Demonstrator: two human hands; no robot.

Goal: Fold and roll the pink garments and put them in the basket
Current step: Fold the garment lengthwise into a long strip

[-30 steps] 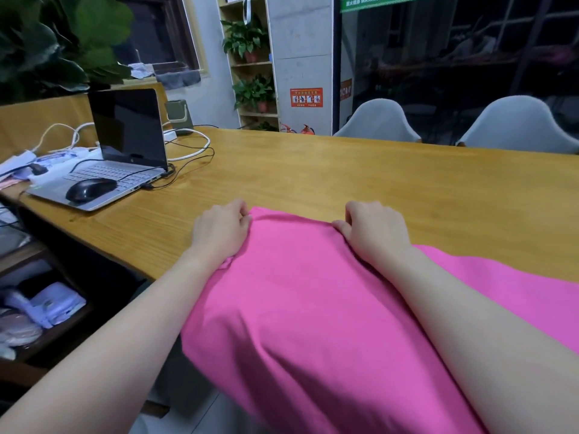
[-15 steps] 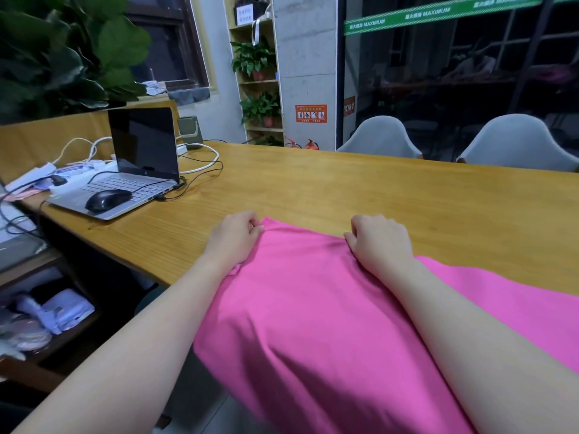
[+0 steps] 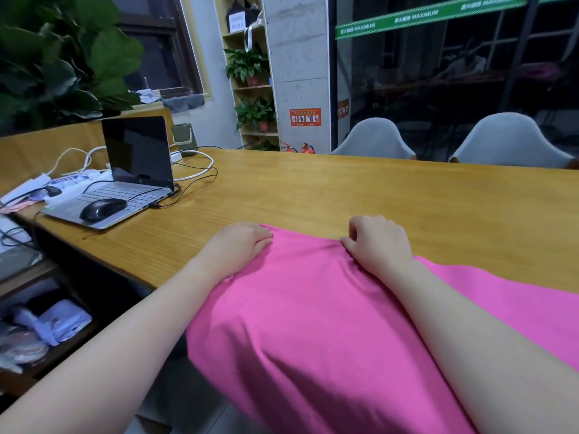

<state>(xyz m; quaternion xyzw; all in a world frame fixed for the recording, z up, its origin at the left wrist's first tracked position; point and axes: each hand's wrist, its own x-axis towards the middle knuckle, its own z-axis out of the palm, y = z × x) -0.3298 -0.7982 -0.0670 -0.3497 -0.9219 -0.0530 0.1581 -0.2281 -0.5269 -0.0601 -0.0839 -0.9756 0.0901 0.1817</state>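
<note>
Compared with the frame one second earlier, both hands are seen lower in the view and the room behind is shown higher up, so more of the shelf and window is visible; the hands remain at the far edge of the pink garment (image 3: 313, 324), in the same arrangement as before. The left hand (image 3: 238, 245) is laid on the left corner of that edge with its fingers stretched forward and only slightly bent, pressing the cloth against the wooden table (image 3: 344, 189). The right hand (image 3: 379, 242) is placed on the right part of the same edge with its fingers curled under, and a small ridge of cloth is pinched between thumb and fingers. The garment is spread from the table surface over the near table edge toward the person, and its lower part is hidden under both forearms. A basket cannot be made out in this view. On the left end of the table an open laptop (image 3: 125, 180) with a dark screen is found, with a black mouse (image 3: 101, 208) resting on its keyboard deck, and white and black cables (image 3: 191, 170) are looped beside it. Two grey chairs (image 3: 372, 139) are set behind the far table edge. A shelf with potted plants (image 3: 250, 67) is located against the back wall, and a large leafy plant (image 3: 59, 57) is at the upper left.
</note>
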